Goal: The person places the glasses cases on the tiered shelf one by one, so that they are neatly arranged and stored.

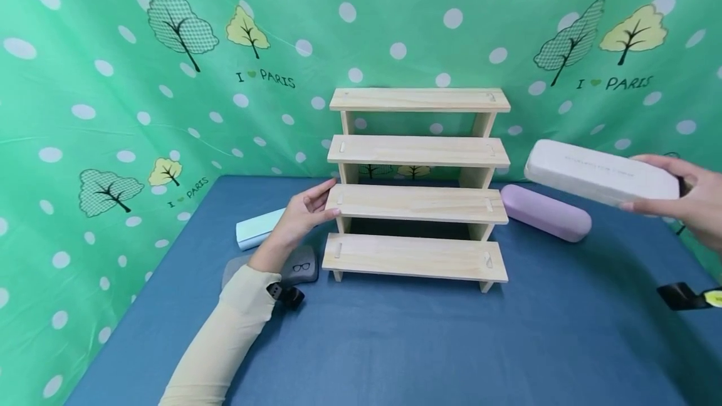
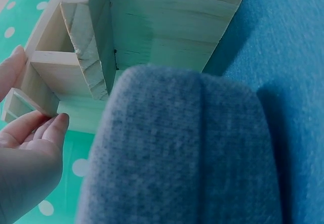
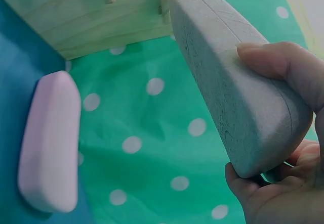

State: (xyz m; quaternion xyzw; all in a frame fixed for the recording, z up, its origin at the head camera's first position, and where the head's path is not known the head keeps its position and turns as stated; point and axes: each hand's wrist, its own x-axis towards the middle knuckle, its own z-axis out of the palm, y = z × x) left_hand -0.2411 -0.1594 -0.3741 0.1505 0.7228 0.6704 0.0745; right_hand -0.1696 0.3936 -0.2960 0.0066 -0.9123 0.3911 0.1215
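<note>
In front of the four-tiered wooden shelf (image 1: 417, 202), a blue cloth (image 1: 417, 343) covers the table. To the shelf's front left, a pale sleeve (image 1: 225, 331) ends at a wrist bearing a black device (image 1: 286, 296); well to its front right is a black object (image 1: 679, 297) with a yellow-green patch. Just left of the shelf's lowest tier lies a dark grey case (image 1: 301, 266) printed with a pair of glasses. Farther left of the shelf lies a light blue case (image 1: 254, 230), partly hidden by the arm. The left hand (image 1: 299, 218) grips the shelf's left end at the second tier from the bottom, thumb at the front edge. To the right of the shelf, apart from it, the right hand (image 1: 690, 196) holds a white case (image 1: 598, 171) by its far end, raised and tilted, thumb and fingers clamped on opposite sides. A lilac case (image 1: 546, 213) lies just right of the shelf. Behind the shelf hangs a green backdrop (image 1: 372, 42) with white dots, trees and "I PARIS" lettering.
</note>
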